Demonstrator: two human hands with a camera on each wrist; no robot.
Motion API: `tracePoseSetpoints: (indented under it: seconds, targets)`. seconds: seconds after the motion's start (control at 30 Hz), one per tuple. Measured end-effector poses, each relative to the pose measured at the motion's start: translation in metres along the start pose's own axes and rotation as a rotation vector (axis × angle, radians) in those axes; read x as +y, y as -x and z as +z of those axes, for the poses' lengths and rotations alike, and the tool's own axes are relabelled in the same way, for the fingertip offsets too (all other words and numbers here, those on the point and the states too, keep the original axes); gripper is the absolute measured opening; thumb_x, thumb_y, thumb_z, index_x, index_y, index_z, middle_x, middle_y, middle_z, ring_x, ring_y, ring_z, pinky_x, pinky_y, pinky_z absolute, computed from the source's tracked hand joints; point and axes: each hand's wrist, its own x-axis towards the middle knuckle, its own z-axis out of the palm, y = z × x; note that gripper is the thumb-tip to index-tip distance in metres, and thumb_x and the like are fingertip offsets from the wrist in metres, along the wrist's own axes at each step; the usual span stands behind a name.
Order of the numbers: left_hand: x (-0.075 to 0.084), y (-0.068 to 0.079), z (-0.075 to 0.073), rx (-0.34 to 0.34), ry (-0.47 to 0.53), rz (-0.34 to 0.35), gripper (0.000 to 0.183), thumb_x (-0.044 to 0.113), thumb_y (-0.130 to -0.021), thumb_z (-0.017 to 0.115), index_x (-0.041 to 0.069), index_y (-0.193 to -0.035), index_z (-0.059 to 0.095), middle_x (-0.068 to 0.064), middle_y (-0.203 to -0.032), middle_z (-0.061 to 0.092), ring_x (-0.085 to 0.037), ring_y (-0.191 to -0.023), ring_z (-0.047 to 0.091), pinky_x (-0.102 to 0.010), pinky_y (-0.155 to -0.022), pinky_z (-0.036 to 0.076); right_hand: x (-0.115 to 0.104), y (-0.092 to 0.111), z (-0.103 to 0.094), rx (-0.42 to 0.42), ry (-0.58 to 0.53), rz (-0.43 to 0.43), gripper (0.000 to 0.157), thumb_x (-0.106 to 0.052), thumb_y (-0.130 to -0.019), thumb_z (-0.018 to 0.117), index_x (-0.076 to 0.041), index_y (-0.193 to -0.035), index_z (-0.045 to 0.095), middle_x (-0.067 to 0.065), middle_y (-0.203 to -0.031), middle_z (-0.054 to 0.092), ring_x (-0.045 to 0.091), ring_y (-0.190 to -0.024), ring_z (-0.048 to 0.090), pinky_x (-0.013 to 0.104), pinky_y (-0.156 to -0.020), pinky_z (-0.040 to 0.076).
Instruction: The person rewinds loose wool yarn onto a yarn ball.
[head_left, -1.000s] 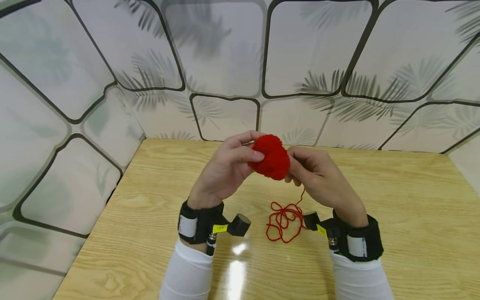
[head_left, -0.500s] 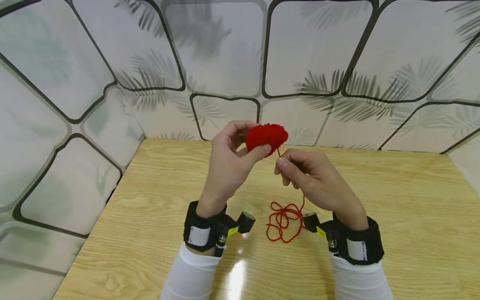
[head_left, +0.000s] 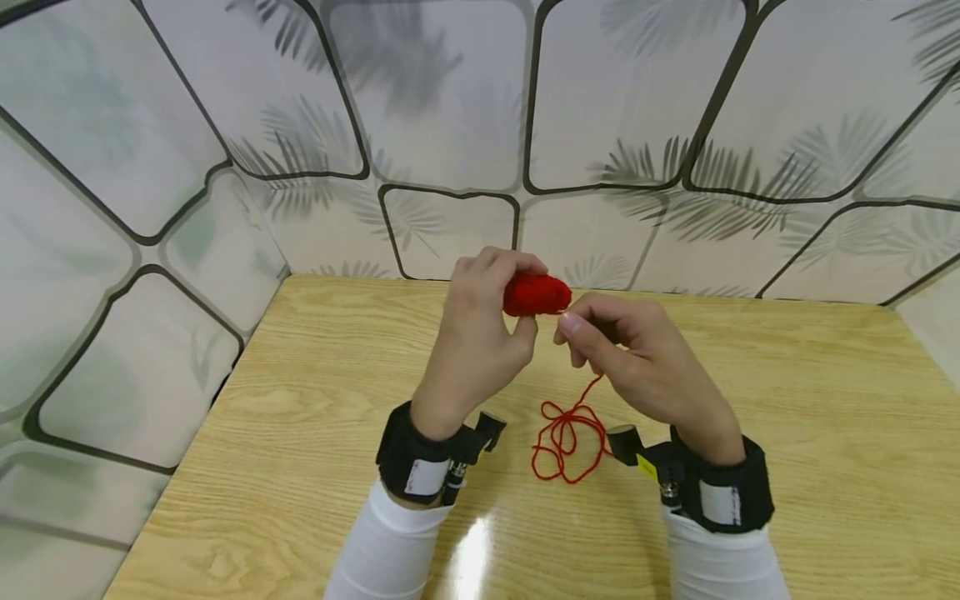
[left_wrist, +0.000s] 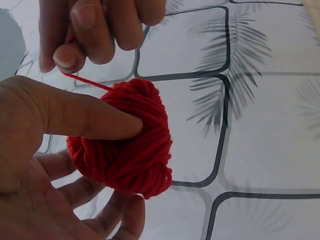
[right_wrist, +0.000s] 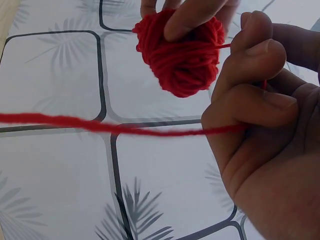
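A small red ball of yarn [head_left: 538, 295] is held up above the far part of the table by my left hand [head_left: 483, 325]. In the left wrist view the thumb presses on the wound strands of the ball [left_wrist: 135, 150], with the other fingers behind it. Close on its right, my right hand [head_left: 641, 354] pinches the red strand [left_wrist: 87, 81] that runs from the ball. The strand passes through the curled fingers of the right hand [right_wrist: 260, 115] and trails out as a loose length of yarn [right_wrist: 150, 132] in the right wrist view.
Loose loops of red yarn [head_left: 567, 442] lie on the wooden table [head_left: 300, 450] between the forearms. A patterned wall [head_left: 450, 108] rises behind the table's far edge. Each wrist wears a black strap with a camera, such as the right strap [head_left: 731, 492].
My left hand has rolled over, so its back now faces the head camera and the ball has turned with it. The right hand has drawn slightly away from the ball, keeping the strand.
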Motion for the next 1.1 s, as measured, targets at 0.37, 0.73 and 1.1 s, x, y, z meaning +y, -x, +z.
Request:
tracePoseSetpoints:
  seconds: [0.37,0.73,1.1]
  targets:
    - [0.001,0.002,0.005,0.016,0.068,-0.141,0.036,0.018,-0.081,0.061,0.009,-0.116,0.059,-0.002,-0.1,0.056,-0.01,-0.086,0.053,-0.02,-0.069,0.045,-0.003,-0.002,0.004,-0.023,-0.008,-0.02,0.016,-0.013,-0.093,0.051,-0.021,-0.081,0.057,-0.003,-0.068,0.052,0.014,-0.053,0.044,0.031,-0.047,0.036]
    - [-0.004,-0.002,-0.001,0.083,0.533,-0.37,0.035,0.025,-0.082,0.066,0.006,-0.11,0.057,-0.004,-0.098,0.062,-0.017,-0.087,0.059,-0.031,-0.073,0.05,-0.004,-0.001,0.006,-0.097,0.005,-0.021,0.013,-0.016,-0.094,0.05,-0.023,-0.088,0.059,-0.005,-0.07,0.053,0.012,-0.056,0.045,0.03,-0.05,0.038]
    - [-0.002,-0.006,-0.017,-0.055,1.27,-0.496,0.038,0.009,-0.086,0.058,-0.001,-0.121,0.049,-0.019,-0.121,0.053,-0.031,-0.109,0.054,-0.042,-0.093,0.041,0.0,-0.003,0.007,-0.122,0.013,0.036,0.012,-0.02,-0.095,0.048,-0.021,-0.089,0.058,-0.004,-0.07,0.053,0.015,-0.057,0.046,0.031,-0.05,0.039]
